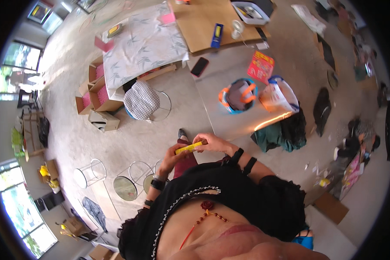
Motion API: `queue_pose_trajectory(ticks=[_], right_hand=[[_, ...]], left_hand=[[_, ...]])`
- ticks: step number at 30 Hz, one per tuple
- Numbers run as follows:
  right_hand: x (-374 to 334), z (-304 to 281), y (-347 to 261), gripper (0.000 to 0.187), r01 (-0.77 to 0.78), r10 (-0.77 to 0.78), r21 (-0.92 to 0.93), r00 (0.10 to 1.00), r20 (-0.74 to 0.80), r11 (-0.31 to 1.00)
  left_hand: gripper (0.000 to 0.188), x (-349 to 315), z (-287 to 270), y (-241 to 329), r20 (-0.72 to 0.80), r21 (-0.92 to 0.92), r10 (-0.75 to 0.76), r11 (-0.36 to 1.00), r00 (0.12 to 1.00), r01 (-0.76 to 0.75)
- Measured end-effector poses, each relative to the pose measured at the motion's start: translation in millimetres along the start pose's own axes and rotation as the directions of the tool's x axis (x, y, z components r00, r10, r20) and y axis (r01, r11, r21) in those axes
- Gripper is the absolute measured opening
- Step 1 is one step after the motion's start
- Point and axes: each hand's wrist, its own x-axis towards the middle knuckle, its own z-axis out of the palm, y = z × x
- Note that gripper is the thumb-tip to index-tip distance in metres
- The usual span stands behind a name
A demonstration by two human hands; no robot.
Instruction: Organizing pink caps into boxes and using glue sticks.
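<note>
In front of my body I hold a slim yellow stick-shaped object point(187, 148) with dark marks along it; its exact kind is too small to tell. My left hand point(171, 157) closes round its lower left end. At the other end my right hand point(209, 142) grips it between the fingers, where a brownish tip shows. Both hands are over my dark red trousers, apart from the tables.
Ahead right, a grey table point(216, 104) bears a phone point(199, 67), a blue bag with orange handles point(224, 102), a white bag point(278, 97) and a red packet point(261, 66). Left are a cushioned stool point(141, 100), cardboard boxes point(104, 96) and metal stools point(125, 188).
</note>
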Motion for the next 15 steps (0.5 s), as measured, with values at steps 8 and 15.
queue_pose_trajectory(ticks=[8, 15], right_hand=[[107, -4, -74, 0.024, -0.054, 0.078, 0.086, 0.948, -0.308, 0.995], [119, -47, -105, 0.025, 0.003, 0.091, 0.159, 0.810, -0.580, 0.987]], left_hand=[[0.030, 100, -126, 86, 0.155, 0.132, 0.006, 0.991, 0.988, -0.027], [0.032, 180, -115, 117, 0.198, 0.078, 0.107, 0.989, 0.974, -0.124]])
